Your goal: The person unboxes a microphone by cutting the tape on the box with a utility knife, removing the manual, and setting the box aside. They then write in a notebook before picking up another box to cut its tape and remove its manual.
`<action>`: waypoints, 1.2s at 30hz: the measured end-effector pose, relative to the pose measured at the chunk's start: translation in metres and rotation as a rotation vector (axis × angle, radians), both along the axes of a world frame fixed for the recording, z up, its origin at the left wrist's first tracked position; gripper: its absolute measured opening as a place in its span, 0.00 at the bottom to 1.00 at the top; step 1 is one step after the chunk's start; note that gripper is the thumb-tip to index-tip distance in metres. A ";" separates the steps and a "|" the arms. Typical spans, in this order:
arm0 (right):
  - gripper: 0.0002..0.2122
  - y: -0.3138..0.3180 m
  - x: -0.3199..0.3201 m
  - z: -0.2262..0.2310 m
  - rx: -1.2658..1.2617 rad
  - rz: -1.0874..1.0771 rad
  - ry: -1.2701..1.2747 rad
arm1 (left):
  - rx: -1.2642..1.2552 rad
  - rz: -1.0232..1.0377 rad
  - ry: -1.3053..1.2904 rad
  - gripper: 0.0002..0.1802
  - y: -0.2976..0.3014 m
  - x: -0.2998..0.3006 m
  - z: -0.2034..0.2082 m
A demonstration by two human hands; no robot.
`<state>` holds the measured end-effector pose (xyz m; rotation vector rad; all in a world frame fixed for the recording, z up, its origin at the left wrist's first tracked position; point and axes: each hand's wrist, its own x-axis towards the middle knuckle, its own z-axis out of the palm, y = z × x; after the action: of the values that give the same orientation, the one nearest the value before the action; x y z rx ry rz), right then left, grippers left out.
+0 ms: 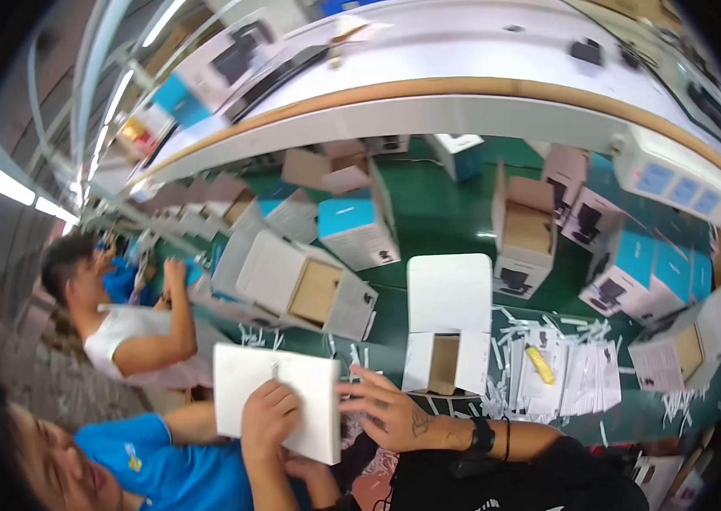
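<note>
A flat white box [237,392] stands tilted up in front of me at the lower left. My left hand [271,415] is closed in front of its face, fingers curled; a small greyish bit shows just above them, too small to name. My right hand [390,415], with a dark wristband, has its fingers apart, their tips at the box's right edge. Part of another hand [309,468] shows below the box, near the co-worker in blue. Just beyond my right hand an open white carton [450,294] stands with its lid raised, brown inside.
Several blue-and-white cartons [356,226] stand on the green table [437,226] under a white shelf [428,106]. White paper strips, printed sheets [590,379] and a yellow object [539,364] lie to the right. A power strip [675,179] hangs at the shelf's edge. Co-workers [156,460] are close on the left.
</note>
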<state>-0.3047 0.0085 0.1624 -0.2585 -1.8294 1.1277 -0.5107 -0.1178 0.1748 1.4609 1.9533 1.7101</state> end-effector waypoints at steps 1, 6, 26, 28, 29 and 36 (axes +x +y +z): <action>0.14 0.002 0.011 -0.002 0.029 0.021 0.061 | 0.018 0.279 -0.311 0.08 -0.037 -0.012 -0.045; 0.09 0.047 0.121 -0.060 0.075 -0.575 0.186 | -0.154 0.681 -1.175 0.12 -0.101 -0.011 -0.201; 0.14 0.013 0.246 -0.231 -0.543 -1.318 -1.098 | -0.633 -0.700 -0.392 0.62 0.170 0.066 -0.064; 0.14 0.007 0.239 -0.226 -0.616 -1.372 -1.152 | -0.660 -0.729 -0.294 0.64 0.172 0.058 -0.067; 0.14 -0.005 0.219 -0.218 -0.633 -1.342 -1.167 | -0.687 -0.709 -0.299 0.64 0.169 0.048 -0.066; 0.24 0.008 0.067 -0.076 -0.743 -0.931 -0.282 | -0.584 -0.796 -0.121 0.64 0.177 0.021 -0.070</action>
<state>-0.2374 0.0165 0.0860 -1.5750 -1.1539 1.0330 -0.4901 0.0591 0.1046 1.5309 1.3348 0.7791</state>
